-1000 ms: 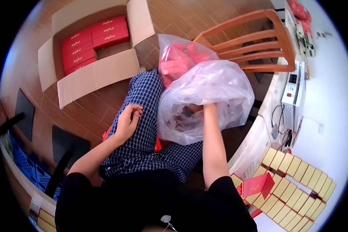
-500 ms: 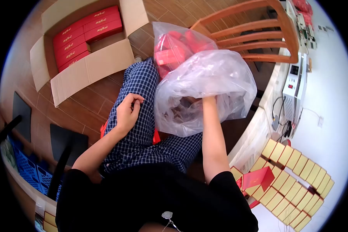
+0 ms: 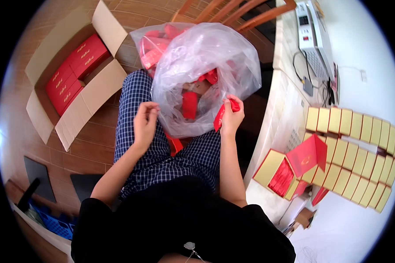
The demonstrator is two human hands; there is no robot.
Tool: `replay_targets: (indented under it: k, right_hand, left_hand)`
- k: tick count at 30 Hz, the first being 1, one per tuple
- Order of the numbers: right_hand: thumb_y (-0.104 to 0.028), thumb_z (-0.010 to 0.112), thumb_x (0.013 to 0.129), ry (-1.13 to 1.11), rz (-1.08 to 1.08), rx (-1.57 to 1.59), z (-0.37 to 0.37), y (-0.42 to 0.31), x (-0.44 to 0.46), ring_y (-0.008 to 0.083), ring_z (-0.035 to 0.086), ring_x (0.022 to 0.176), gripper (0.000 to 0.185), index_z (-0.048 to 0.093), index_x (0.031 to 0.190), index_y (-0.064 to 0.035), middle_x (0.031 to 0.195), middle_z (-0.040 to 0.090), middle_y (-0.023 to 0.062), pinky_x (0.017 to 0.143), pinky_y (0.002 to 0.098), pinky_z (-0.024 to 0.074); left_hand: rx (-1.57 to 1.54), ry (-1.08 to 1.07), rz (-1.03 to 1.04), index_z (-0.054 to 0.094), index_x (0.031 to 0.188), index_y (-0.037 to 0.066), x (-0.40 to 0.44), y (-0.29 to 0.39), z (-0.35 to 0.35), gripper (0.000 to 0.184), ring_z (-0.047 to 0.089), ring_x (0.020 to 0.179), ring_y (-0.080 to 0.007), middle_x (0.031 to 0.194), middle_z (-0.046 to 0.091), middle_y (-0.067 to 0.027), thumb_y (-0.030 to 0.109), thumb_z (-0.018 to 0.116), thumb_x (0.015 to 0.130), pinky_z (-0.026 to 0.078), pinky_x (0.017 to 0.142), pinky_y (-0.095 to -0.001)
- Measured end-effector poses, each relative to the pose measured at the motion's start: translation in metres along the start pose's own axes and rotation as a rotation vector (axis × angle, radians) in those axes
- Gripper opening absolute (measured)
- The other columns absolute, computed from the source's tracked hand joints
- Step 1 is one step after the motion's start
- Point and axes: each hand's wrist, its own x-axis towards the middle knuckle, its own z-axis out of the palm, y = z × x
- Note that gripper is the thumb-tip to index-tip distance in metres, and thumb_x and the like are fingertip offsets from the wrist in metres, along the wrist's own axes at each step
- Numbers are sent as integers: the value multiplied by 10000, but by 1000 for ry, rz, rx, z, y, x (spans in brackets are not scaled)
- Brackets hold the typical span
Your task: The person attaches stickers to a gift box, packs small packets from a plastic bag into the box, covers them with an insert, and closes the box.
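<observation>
A large clear plastic bag (image 3: 206,48) stands at my knees with its mouth towards me, and red pieces (image 3: 189,105) show inside it. My right hand (image 3: 232,117) is at the bag's right edge, its fingers pinched round a red packet (image 3: 220,117). At the bag's left edge is my left hand (image 3: 146,122), thumb and fingers curled close together; whether they grip the plastic is too small to tell. Behind the bag's left side lies more clear plastic with red items (image 3: 152,50) in it. A red strip (image 3: 174,144) hangs between my legs.
An open cardboard box (image 3: 92,98) with red boxes (image 3: 66,85) stands on the floor at the left. A wooden chair (image 3: 263,17) is beyond the bag. On the right-hand table are an open red box (image 3: 280,175), rows of gold boxes (image 3: 355,158) and a white device (image 3: 314,41).
My right hand has come out of the bag with a red packet. My left hand has moved from my thigh to the bag's edge. The view has turned to the right.
</observation>
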Motion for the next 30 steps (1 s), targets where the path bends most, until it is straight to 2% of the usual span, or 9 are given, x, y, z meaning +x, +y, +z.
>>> replay_targets:
  k: [2,6,10,13,15,21,24,28,30]
  right_hand:
    - [-59,578,891,-16,365,625,-7,0,-6,233,656,908,183,564,1064,-4,1013,670,141,813,317,523]
    - [-220,548,956,-275,551,797,-18,-8,-19,237,670,809,227,513,1057,-20,971,665,154,723,328,547]
    - [-452,386,1001,-380,164,362,12,8,-65,188,618,897,466,586,1039,-33,965,646,121,811,304,475]
    - [-500,290,1009,-581,425,633,23,-8,-77,218,578,960,579,606,1088,-22,985,631,126,899,311,419]
    - [-505,273,1010,-657,276,523,26,-7,-76,231,574,977,597,592,1136,-16,976,627,125,919,314,409]
    - [-170,544,943,-670,10,444,21,-33,-77,225,572,1052,238,658,1078,-10,1123,589,123,910,315,436]
    - [-159,539,946,-627,-220,343,18,-35,-69,212,605,987,229,654,1068,-4,1038,628,113,839,311,478]
    - [-175,502,972,-609,-227,264,23,-20,-59,200,638,883,252,648,1027,22,935,667,101,774,310,503]
    - [-197,456,997,-492,52,438,35,-3,-56,183,648,798,301,643,986,39,868,686,96,740,295,508]
  left_hand:
    - [-49,-157,-71,543,1118,21,-6,1,28,184,592,887,-126,990,621,-69,63,524,940,470,799,-252]
    - [-202,-387,-259,404,1300,40,-9,-3,57,378,557,1081,-174,1194,560,-132,135,534,958,442,928,-307]
    - [-191,-658,-351,44,1493,145,-28,28,66,874,402,1293,-263,1463,268,-196,185,663,877,340,1073,-394]
    - [-144,-669,-345,19,1500,142,-27,27,56,924,347,1341,-268,1484,239,-180,174,681,856,309,1096,-394]
    - [-62,-649,-310,28,1504,124,-21,36,44,970,287,1364,-275,1457,272,-184,203,714,822,307,1090,-400]
    - [-192,-673,-563,125,1507,115,-2,47,29,815,422,1225,-167,1354,422,-130,228,639,884,364,1012,-304]
    - [-176,-687,-594,188,1492,96,-3,32,26,666,492,1104,-127,1282,488,-101,264,542,953,398,953,-271]
    - [-203,-569,-534,367,1397,33,-8,28,37,495,544,973,-87,1183,550,-64,296,475,991,466,825,-251]
    - [-214,-520,-503,444,1342,11,-7,29,42,453,558,948,-80,1141,577,-53,281,502,982,484,790,-251]
